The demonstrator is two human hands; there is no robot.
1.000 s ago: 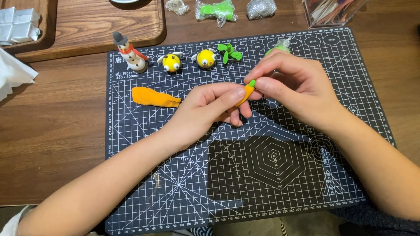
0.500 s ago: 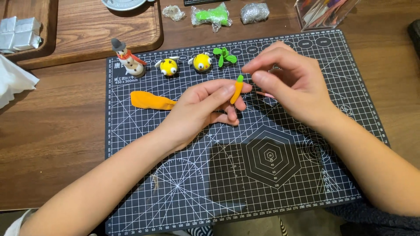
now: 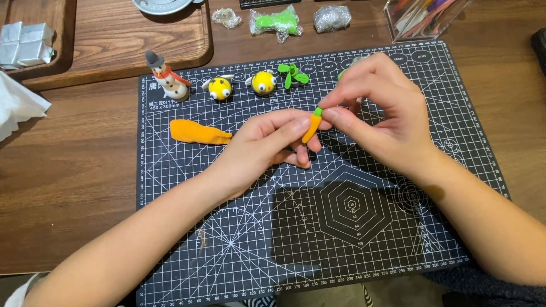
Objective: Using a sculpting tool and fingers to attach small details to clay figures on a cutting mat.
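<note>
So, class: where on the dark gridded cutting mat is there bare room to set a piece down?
Bare mat lies below the orange clay lump and over the hexagon print. The top edge is crowded: snowman figure, two yellow clay bees, green clay leaves.

Plate, clear pen box cut by top edge; carrot partly hidden by fingers.

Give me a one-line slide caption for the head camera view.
Left hand holds a small orange clay carrot while right hand pinches its green top over a cutting mat.
</note>
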